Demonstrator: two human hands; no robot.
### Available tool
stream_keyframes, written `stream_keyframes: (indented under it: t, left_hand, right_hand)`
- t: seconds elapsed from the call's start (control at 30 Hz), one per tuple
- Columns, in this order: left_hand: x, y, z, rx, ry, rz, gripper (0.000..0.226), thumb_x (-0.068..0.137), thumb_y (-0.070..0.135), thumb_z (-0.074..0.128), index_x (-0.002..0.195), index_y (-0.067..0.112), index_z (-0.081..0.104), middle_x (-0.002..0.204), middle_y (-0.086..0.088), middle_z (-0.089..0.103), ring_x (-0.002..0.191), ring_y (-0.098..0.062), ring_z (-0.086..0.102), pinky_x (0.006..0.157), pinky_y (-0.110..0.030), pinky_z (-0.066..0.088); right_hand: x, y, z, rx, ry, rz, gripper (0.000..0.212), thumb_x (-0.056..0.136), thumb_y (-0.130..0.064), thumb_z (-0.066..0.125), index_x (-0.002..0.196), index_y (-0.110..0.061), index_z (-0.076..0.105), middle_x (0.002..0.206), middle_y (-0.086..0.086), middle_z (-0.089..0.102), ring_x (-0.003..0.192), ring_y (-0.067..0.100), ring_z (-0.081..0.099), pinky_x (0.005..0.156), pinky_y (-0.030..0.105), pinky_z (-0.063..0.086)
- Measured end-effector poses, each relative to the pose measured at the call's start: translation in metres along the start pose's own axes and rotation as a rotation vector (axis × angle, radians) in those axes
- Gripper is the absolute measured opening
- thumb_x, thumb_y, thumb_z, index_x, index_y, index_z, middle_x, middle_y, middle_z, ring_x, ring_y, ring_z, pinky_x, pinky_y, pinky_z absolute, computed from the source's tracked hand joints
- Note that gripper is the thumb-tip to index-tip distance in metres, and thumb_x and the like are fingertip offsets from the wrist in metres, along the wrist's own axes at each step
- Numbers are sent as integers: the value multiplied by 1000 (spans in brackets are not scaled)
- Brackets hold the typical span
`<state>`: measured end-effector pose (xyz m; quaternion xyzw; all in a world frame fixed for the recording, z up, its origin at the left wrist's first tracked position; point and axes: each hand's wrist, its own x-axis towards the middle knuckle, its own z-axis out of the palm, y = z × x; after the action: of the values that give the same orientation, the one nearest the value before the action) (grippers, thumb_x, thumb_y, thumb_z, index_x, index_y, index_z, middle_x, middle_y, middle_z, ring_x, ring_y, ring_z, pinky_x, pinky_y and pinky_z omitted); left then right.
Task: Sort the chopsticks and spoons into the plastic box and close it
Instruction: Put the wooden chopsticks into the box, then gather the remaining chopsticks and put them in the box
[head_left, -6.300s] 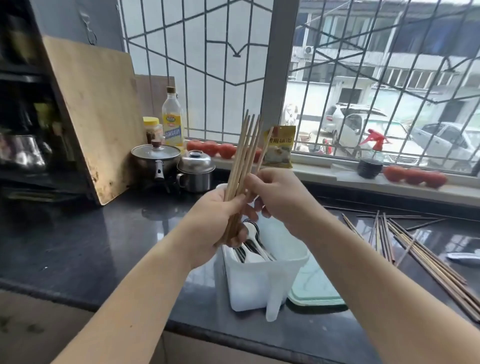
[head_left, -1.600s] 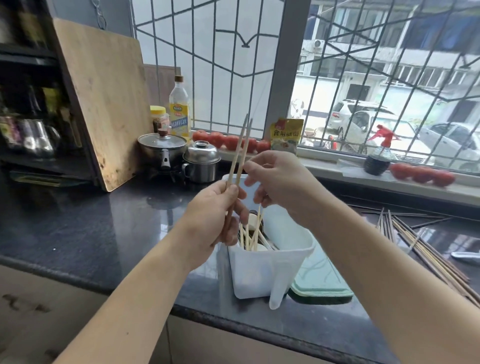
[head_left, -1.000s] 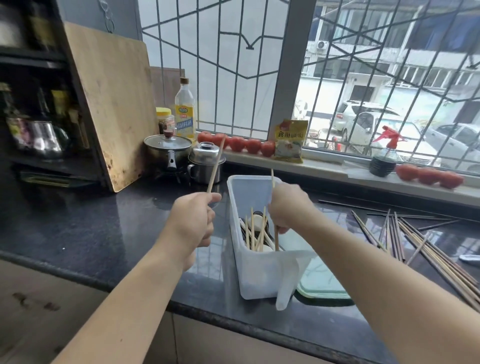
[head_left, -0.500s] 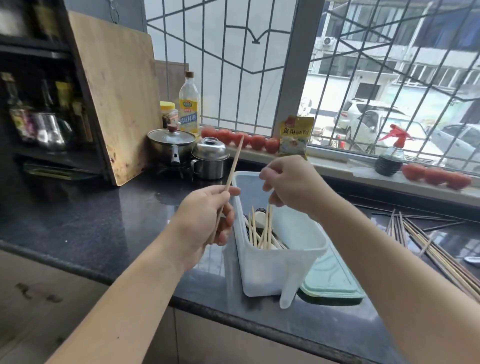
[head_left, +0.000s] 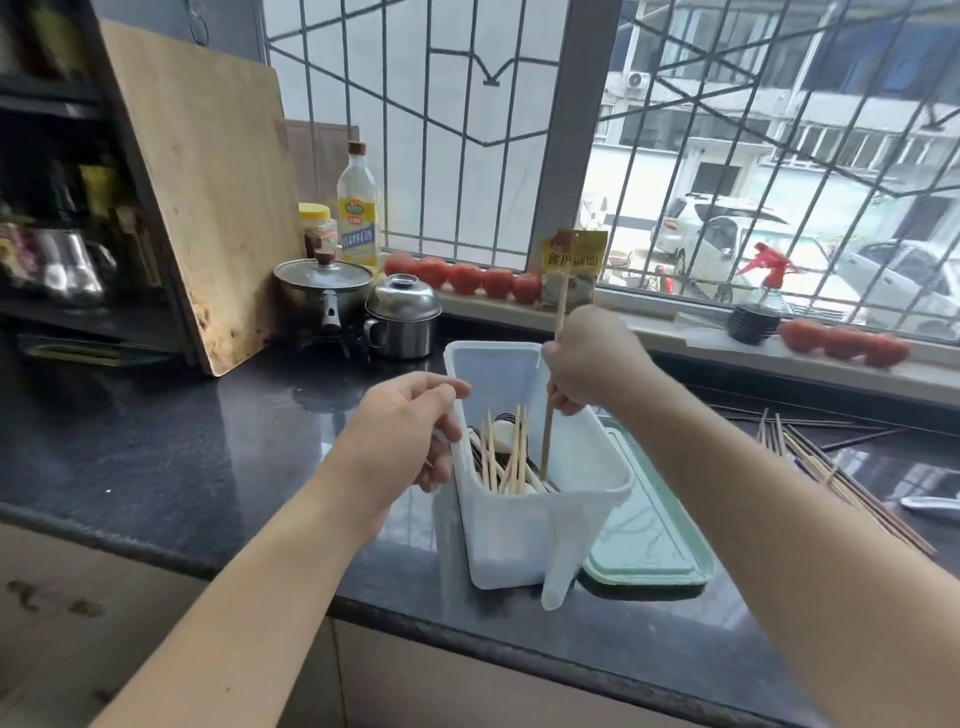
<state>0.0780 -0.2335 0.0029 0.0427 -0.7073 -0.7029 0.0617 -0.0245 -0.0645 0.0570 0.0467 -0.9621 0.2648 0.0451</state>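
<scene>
A white plastic box (head_left: 519, 535) stands open on the dark counter. It holds several wooden chopsticks (head_left: 511, 457) standing on end and some spoons (head_left: 501, 431). My right hand (head_left: 592, 358) is above the box's far right side and grips one chopstick (head_left: 560, 306) upright, its lower end inside the box. My left hand (head_left: 405, 431) is against the box's left wall with loosely curled fingers and holds nothing I can see. A pale green lid (head_left: 649, 540) lies flat to the right of the box. More loose chopsticks (head_left: 831, 467) lie on the counter at the right.
A wooden cutting board (head_left: 208, 182) leans at the back left. Near it are a lidded pot (head_left: 322, 291), a small steel pot (head_left: 402, 317) and an oil bottle (head_left: 358, 208). Tomatoes (head_left: 462, 273) and a spray bottle (head_left: 758, 306) sit on the windowsill. A spoon (head_left: 930, 501) lies far right.
The last chopstick has left my left hand; my right hand now holds one with its end down in the box. My left hand has dropped beside the box wall.
</scene>
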Motion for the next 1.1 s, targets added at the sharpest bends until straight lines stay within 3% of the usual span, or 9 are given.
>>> stream_keyframes:
  t: [0.13, 0.37, 0.43, 0.53, 0.63, 0.73, 0.9, 1.03, 1.1]
  left_hand:
    - [-3, 2, 2, 72, -19, -13, 25, 107, 11, 46, 107, 14, 71, 69, -1, 61, 45, -14, 49, 46, -28, 39]
    - [-6, 5, -12, 143, -27, -26, 25, 107, 13, 47, 107, 16, 72, 75, -5, 63, 46, -16, 50, 47, -29, 39]
    - [-6, 6, -14, 147, -9, -19, 25, 107, 13, 47, 106, 17, 72, 76, -5, 64, 47, -16, 51, 47, -30, 40]
    - [-6, 7, -16, 141, -9, -14, 25, 107, 13, 48, 106, 16, 73, 74, -4, 63, 47, -16, 51, 47, -29, 40]
    - [-6, 11, -10, 131, -16, -18, 25, 107, 13, 48, 106, 15, 73, 72, -3, 63, 47, -16, 50, 47, -29, 40]
    - [-6, 19, 12, 99, -24, 14, 25, 107, 11, 48, 105, 14, 73, 69, -4, 62, 48, -17, 50, 47, -30, 41]
    - [-25, 23, 94, -62, -140, 91, 23, 103, 2, 47, 102, 5, 69, 65, -8, 55, 47, -20, 47, 44, -29, 38]
    - [-46, -18, 182, -33, -358, 34, 23, 100, -3, 46, 90, 4, 66, 60, -9, 55, 43, -22, 47, 41, -27, 36]
    - [-49, -51, 224, 77, -422, -37, 25, 99, -6, 46, 86, 5, 65, 58, -9, 55, 42, -20, 48, 42, -26, 37]
  right_hand:
    - [2, 3, 47, -366, -303, 26, 29, 96, 1, 43, 73, -5, 60, 52, 7, 68, 59, 22, 74, 63, 33, 63]
    - [3, 0, 66, -391, -505, 116, 29, 100, 0, 35, 76, 0, 51, 49, 10, 63, 91, 32, 76, 88, 43, 61]
    - [2, -4, 64, -381, -528, 120, 27, 100, 0, 37, 77, 0, 52, 59, 11, 65, 83, 30, 77, 84, 42, 62]
    - [14, -3, 42, -203, -374, 59, 19, 96, 0, 55, 78, 0, 60, 63, 11, 70, 50, 21, 70, 60, 35, 63]
    - [15, 7, 1, -25, -53, -59, 19, 98, -8, 56, 89, -1, 71, 75, 11, 74, 60, 22, 72, 61, 38, 64]
    - [-7, 34, -37, 165, 222, -152, 28, 101, -12, 49, 89, -8, 74, 71, 7, 73, 50, 14, 64, 48, 28, 56]
    - [-62, 125, -26, 245, 308, -133, 23, 98, -19, 54, 92, -20, 76, 68, -5, 69, 60, 16, 66, 61, 43, 59]
    - [-105, 230, -4, 148, 366, 44, 21, 99, -19, 55, 93, -18, 75, 69, -11, 66, 62, 7, 59, 58, 25, 43]
    - [-118, 281, -5, 48, 413, 113, 19, 98, -17, 56, 96, -16, 75, 81, -2, 72, 75, 17, 65, 67, 33, 49]
